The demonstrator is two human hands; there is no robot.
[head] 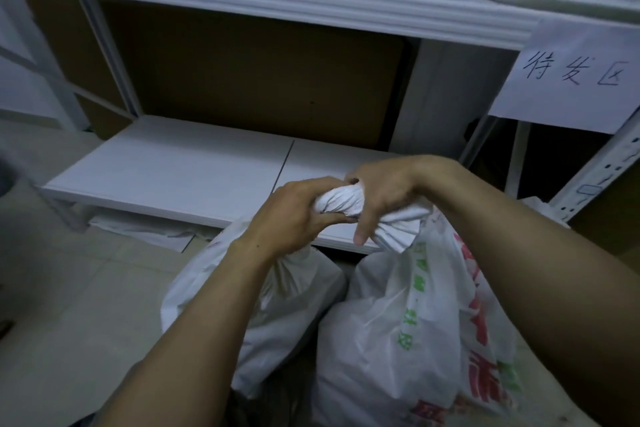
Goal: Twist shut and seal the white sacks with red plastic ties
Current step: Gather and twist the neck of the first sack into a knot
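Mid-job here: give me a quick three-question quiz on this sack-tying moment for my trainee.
1. True or false: a red tie is already wrapped round the twisted neck.
2. Left hand, right hand: which grips the neck? A) left only B) right only C) both
3. Fill in: the right-side sack bears red and ____ print.
Key: 1 false; 2 C; 3 green.

One wide-angle camera on the person's head looks forward and down at the white metal shelving rack [263, 0], close enough that its upper edge bows across the top. The bulging plain white plastic sack [284, 308] before the rack lies nearest the lens.
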